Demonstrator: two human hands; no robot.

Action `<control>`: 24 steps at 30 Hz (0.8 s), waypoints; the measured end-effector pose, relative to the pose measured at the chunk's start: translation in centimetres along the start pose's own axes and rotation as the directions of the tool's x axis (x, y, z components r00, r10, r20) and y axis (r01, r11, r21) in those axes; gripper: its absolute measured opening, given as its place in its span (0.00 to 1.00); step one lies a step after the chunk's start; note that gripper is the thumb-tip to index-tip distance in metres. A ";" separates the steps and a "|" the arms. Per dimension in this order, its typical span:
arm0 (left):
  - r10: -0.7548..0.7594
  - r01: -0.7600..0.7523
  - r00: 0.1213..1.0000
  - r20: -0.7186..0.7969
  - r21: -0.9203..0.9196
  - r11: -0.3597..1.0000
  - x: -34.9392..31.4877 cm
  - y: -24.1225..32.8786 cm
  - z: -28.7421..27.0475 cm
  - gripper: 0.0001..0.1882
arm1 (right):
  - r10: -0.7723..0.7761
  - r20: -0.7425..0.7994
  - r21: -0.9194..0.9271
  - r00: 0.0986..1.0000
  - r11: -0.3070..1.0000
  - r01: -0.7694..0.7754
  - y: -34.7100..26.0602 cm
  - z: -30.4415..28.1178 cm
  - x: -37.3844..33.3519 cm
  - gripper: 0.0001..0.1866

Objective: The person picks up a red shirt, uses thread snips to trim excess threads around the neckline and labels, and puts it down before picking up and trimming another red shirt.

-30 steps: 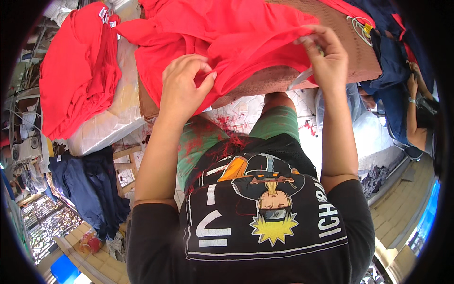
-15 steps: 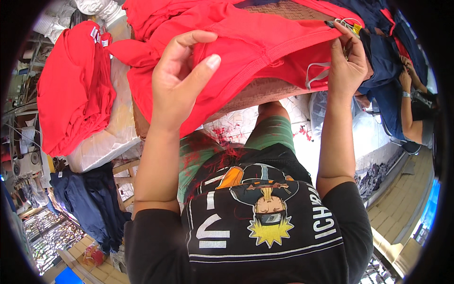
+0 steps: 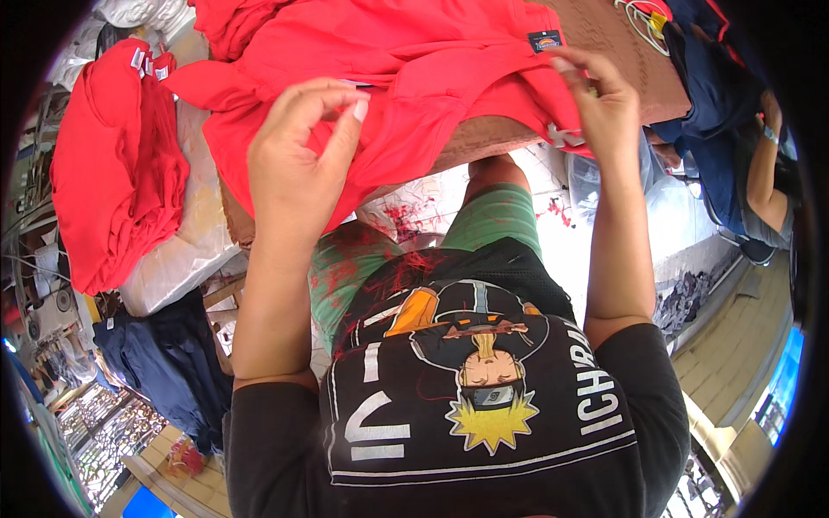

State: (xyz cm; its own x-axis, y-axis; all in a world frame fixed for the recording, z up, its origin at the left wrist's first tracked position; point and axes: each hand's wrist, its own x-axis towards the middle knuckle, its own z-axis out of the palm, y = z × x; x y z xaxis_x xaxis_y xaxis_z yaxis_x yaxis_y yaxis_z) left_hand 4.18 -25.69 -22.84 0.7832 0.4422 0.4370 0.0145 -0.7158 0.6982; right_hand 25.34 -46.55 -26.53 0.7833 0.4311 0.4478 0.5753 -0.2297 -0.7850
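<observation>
A red cotton garment (image 3: 406, 78) lies spread across a brown work table (image 3: 622, 52) in the upper middle of the frame, its lower edge hanging over the table's near side. The person's left hand (image 3: 298, 160) hovers raised over that hanging edge at centre left, fingers curled loosely with thumb and forefinger close together; whether it pinches any cloth cannot be told. The right hand (image 3: 600, 108), at upper right, is closed on a fold of the garment beside a small white tag, apparently holding the fabric taut so it stays flat. A small dark label (image 3: 544, 40) shows above it. At upper left, 1 pile of red garments (image 3: 112, 164) rests on a white plastic-wrapped bundle (image 3: 186, 250). Navy clothing (image 3: 164, 363) hangs at lower left.
</observation>
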 end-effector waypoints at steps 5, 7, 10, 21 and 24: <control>0.005 0.003 0.996 0.085 -0.088 0.996 1.3 2.2 3.2 0.09 | -0.020 0.330 -0.020 0.944 0.999 0.028 -0.9 4.0 -1.2 0.09; -0.029 0.039 0.992 0.124 -0.085 0.996 0.6 1.6 6.1 0.12 | 0.030 0.395 -0.009 0.918 1.000 -0.029 -1.2 5.3 -1.3 0.10; 0.017 -0.022 0.994 0.105 0.045 0.999 -1.3 -0.4 8.9 0.09 | 0.104 0.524 0.069 0.846 0.984 -0.163 -0.3 6.5 -0.8 0.11; 0.202 -0.231 0.968 0.152 0.205 0.951 -3.8 -1.8 9.3 0.06 | 0.312 0.661 0.306 0.682 0.717 -0.626 -0.2 5.3 -1.6 0.06; -0.006 0.020 0.983 0.183 -0.074 0.997 -2.6 -0.9 8.3 0.04 | 0.288 0.609 0.316 0.739 0.767 -0.559 -0.6 5.3 -1.9 0.06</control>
State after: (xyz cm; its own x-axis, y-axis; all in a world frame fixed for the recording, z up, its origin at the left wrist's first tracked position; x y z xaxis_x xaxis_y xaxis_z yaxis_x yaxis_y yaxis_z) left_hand 7.28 -30.69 -29.30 0.8835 0.3407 0.3216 -0.0155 -0.6648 0.7469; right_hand 22.29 -42.62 -29.14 0.6014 0.7836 -0.1557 -0.0712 -0.1415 -0.9874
